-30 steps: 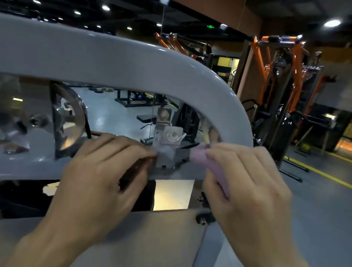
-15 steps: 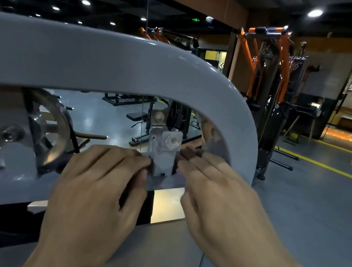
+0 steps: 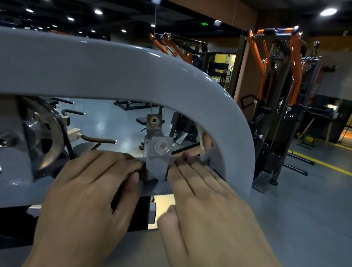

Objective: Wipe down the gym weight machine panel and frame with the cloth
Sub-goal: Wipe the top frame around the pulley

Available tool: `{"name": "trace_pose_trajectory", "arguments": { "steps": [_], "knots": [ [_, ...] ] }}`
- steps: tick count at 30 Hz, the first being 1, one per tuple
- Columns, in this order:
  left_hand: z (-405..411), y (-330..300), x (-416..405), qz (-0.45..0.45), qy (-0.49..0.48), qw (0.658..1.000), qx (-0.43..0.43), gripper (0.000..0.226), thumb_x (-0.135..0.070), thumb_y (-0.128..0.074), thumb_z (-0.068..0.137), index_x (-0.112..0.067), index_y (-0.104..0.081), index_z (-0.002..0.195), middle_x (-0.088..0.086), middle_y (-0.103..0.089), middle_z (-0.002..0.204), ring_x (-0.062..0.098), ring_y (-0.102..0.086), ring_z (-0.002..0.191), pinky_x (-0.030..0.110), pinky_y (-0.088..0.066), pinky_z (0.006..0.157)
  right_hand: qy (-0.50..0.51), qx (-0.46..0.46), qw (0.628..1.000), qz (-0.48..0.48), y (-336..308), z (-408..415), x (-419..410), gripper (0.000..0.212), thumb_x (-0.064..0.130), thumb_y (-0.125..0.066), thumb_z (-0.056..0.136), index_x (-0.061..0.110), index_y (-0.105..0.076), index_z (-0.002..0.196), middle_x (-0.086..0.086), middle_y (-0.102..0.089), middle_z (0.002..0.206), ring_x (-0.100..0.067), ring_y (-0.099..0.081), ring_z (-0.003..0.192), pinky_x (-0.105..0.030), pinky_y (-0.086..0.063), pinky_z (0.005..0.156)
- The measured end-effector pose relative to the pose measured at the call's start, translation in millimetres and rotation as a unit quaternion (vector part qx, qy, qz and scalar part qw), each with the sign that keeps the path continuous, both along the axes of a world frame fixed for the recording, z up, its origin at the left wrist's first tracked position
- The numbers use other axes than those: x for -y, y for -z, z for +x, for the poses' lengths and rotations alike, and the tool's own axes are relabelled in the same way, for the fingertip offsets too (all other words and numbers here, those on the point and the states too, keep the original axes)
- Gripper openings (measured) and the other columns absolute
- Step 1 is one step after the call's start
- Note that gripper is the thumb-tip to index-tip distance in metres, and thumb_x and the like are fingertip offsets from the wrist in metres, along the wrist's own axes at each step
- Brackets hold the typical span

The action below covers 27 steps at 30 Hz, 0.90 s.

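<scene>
Both hands lie on the lower bar of the grey frame (image 3: 115,73), either side of a small metal block (image 3: 158,156). Left hand (image 3: 91,194): fingers straight, flat on the bar, holding nothing visible. Right hand (image 3: 206,209): fingers extended, tips pressing the cloth (image 3: 187,157), only a pinkish edge showing beyond them, against the frame's inner curve. A pulley (image 3: 40,137) sits left.
</scene>
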<state>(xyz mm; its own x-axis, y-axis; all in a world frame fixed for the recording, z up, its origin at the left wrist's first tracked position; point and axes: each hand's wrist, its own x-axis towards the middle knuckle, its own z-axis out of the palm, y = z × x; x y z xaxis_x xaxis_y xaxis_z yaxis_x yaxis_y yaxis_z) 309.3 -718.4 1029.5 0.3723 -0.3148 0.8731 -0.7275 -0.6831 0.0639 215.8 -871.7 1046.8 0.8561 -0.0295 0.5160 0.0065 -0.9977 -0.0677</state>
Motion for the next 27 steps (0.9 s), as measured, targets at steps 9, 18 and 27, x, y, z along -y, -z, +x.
{"name": "trace_pose_trajectory", "arguments": {
  "steps": [9, 18, 27],
  "knots": [
    [-4, -1, 2, -0.002, -0.013, 1.000, -0.021, 0.023, -0.018, -0.059, 0.089, -0.012, -0.076, 0.103, 0.000, -0.072, 0.099, 0.022, -0.055, 0.096, 0.033, -0.041, 0.086, 0.002, -0.020, 1.000, -0.006, 9, -1, 1, 0.069, 0.037, -0.043, 0.080, 0.002, -0.063, 0.135, -0.014, -0.063, 0.140, -0.026, -0.054, 0.137, -0.034, -0.034, 0.118],
    [-6, -2, 2, -0.005, -0.011, 1.000, -0.018, 0.022, -0.017, -0.060, 0.089, -0.013, -0.076, 0.103, 0.000, -0.072, 0.097, 0.024, -0.056, 0.096, 0.034, -0.042, 0.086, 0.006, -0.077, 0.997, 0.019, -15, 21, 1, 0.091, 0.053, -0.003, 0.084, 0.008, -0.012, 0.163, -0.015, -0.014, 0.170, -0.021, -0.004, 0.158, -0.032, -0.001, 0.128],
    [-7, -2, 0, -0.006, -0.004, 1.000, -0.030, 0.023, -0.019, -0.058, 0.090, -0.012, -0.077, 0.103, 0.000, -0.073, 0.099, 0.023, -0.059, 0.099, 0.034, -0.044, 0.088, 0.081, -0.055, 0.995, -0.001, 7, -14, -13, 0.085, 0.041, -0.038, 0.066, -0.007, -0.063, 0.130, -0.027, -0.065, 0.129, -0.039, -0.060, 0.127, -0.049, -0.052, 0.104]
  ]
}}
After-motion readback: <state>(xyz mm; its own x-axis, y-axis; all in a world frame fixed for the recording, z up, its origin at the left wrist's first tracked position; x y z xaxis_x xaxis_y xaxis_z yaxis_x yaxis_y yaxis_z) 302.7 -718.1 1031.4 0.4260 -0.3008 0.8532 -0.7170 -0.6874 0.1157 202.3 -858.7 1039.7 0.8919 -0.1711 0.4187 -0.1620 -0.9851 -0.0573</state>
